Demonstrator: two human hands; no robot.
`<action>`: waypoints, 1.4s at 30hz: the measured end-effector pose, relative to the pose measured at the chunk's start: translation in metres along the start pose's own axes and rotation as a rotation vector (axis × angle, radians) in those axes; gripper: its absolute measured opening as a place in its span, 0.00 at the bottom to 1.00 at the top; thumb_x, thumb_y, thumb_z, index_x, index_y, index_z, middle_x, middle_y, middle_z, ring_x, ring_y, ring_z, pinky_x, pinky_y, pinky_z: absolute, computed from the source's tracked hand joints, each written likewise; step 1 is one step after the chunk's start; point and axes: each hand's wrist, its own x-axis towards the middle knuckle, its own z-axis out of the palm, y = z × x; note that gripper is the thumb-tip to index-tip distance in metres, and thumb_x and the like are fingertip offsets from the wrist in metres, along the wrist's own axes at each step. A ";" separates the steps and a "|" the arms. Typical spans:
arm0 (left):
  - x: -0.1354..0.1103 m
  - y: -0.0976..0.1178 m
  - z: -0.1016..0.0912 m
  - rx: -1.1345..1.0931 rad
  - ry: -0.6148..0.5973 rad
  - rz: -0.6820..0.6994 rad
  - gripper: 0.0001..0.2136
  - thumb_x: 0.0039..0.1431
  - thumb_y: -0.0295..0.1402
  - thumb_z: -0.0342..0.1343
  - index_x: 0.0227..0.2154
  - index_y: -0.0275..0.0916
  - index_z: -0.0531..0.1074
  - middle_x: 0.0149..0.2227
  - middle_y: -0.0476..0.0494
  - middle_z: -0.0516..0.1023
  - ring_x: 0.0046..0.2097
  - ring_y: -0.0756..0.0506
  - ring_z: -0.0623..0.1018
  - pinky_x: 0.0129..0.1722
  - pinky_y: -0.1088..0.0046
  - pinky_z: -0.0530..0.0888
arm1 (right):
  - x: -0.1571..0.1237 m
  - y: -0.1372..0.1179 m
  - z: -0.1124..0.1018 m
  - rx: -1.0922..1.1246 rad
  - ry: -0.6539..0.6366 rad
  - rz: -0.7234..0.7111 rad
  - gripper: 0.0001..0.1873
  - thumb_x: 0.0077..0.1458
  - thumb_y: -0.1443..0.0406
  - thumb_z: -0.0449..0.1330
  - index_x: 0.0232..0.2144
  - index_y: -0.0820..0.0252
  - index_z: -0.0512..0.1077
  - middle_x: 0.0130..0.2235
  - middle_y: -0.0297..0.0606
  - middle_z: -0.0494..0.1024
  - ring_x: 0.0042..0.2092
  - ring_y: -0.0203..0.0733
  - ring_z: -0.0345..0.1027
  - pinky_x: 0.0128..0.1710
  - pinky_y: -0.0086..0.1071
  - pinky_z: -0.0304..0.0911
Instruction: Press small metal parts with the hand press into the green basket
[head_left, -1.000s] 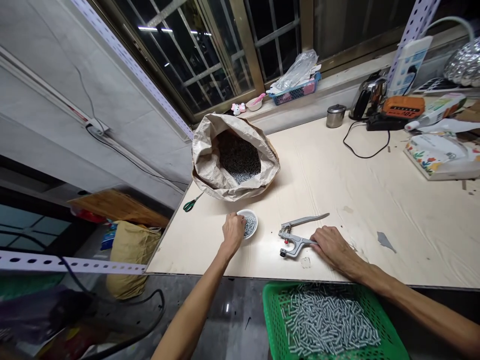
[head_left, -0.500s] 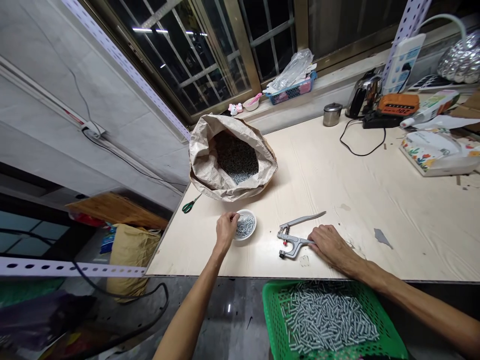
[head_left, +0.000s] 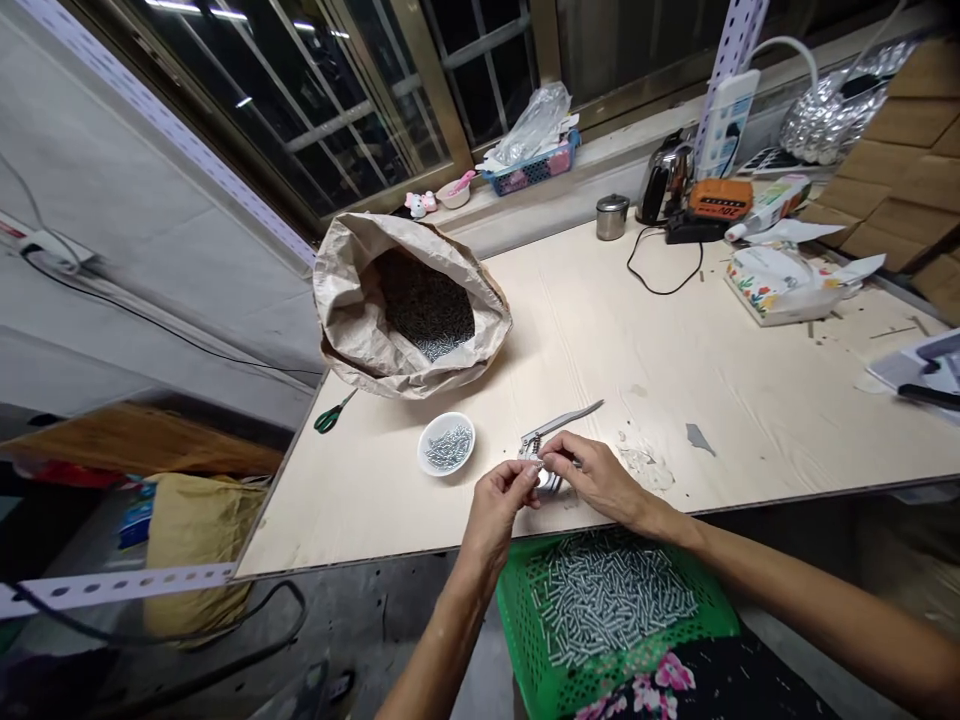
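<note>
My left hand (head_left: 501,502) is closed in a pinch on a small shiny metal piece (head_left: 538,464), too small to make out fully. My right hand (head_left: 600,480) meets it there, thumb and forefinger pinched at the same piece. Under and behind the fingers lies a pair of grey hand pliers (head_left: 570,418) with a spring, its jaw end partly hidden by my hands. Left of them stands a white bowl (head_left: 425,459) holding many small silvery metal pieces.
An open paper sack (head_left: 352,345) of small metal parts stands behind the bowl, with green-handled scissors (head_left: 328,418) at its left. Below the table edge, a green basket (head_left: 517,600) holds short metal rods. A steel canister (head_left: 612,218) and tissue pack (head_left: 776,285) sit farther back.
My left hand has left the bowl and moved right to the pliers. My right hand has let go of the pliers' handle and come to my left fingers. The view has shifted right.
</note>
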 end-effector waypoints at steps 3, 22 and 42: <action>-0.005 -0.007 0.002 0.210 -0.044 0.067 0.14 0.49 0.40 0.62 0.35 0.34 0.77 0.31 0.44 0.76 0.29 0.51 0.72 0.31 0.74 0.71 | -0.006 0.006 -0.002 -0.034 -0.038 0.002 0.07 0.61 0.63 0.52 0.33 0.57 0.69 0.33 0.34 0.74 0.36 0.36 0.68 0.36 0.33 0.62; 0.027 -0.029 -0.040 0.135 0.167 -0.145 0.23 0.42 0.35 0.66 0.41 0.28 0.73 0.19 0.53 0.71 0.21 0.53 0.71 0.24 0.75 0.74 | -0.013 0.067 -0.016 -1.089 -0.109 -0.235 0.08 0.61 0.70 0.50 0.31 0.60 0.68 0.33 0.40 0.72 0.35 0.42 0.62 0.33 0.36 0.53; 0.030 -0.047 -0.038 0.251 0.103 -0.016 0.19 0.43 0.45 0.64 0.28 0.31 0.79 0.23 0.45 0.76 0.26 0.51 0.71 0.28 0.76 0.66 | -0.013 0.057 -0.011 -0.874 -0.027 -0.149 0.13 0.65 0.61 0.45 0.37 0.58 0.67 0.35 0.38 0.73 0.37 0.41 0.65 0.35 0.35 0.52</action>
